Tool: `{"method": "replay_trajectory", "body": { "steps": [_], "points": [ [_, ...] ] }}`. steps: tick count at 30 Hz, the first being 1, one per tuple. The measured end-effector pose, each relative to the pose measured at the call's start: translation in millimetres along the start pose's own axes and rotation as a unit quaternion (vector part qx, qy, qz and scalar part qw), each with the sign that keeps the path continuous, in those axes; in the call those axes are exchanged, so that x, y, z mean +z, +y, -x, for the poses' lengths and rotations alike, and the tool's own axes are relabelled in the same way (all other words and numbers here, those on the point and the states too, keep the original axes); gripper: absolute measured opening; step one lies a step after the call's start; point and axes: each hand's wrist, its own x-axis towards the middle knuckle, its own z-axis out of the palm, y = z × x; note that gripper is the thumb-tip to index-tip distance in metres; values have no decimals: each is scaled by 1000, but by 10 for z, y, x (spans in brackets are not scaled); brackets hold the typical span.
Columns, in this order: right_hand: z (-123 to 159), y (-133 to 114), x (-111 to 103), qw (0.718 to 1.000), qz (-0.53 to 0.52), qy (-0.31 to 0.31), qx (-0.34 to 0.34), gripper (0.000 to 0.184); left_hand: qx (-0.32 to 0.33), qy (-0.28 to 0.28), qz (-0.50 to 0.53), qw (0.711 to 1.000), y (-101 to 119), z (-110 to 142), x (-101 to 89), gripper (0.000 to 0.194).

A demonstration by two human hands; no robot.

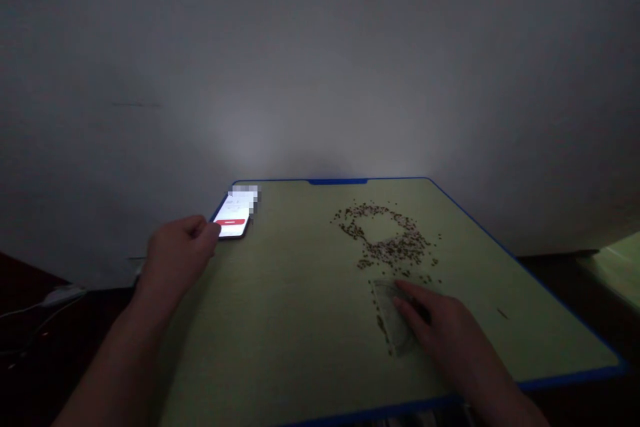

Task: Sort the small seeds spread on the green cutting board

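Note:
My right hand (pixel 440 320) reaches over the near right part of the table, thumb and fingertips pinched on a thin, see-through plastic piece (pixel 393 323), which looks like a small bag. Small dark brown grains (pixel 395 250) lie scattered just beyond it in a rough ring with a bare middle; a few more line the plastic's left side. At the table's left edge, my left hand (pixel 183 250) is closed, its thumb against the near corner of a lit phone (pixel 235 213). Whatever its curled fingers hold, if anything, is hidden.
The pale yellow-green table (pixel 280 320) has a blue rim and stands against a grey wall (pixel 320 67). A short thin brown stick (pixel 503 313) lies at right. White cables (pixel 60 297) run across the dark floor at left. The room is dim.

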Motion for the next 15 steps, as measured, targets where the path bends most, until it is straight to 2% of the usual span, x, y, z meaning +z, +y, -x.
{"method": "replay_trajectory", "body": {
  "steps": [9, 15],
  "points": [
    [-112, -225, 97, 999, -24, -24, -38, 37, 7, 12, -1, 1000, -1, 31, 14, 24],
    [-129, -350, 109, 991, -94, -63, -70, 37, 19, 14, -4, 1000, -9, 32, 23, 25]
  ]
}}
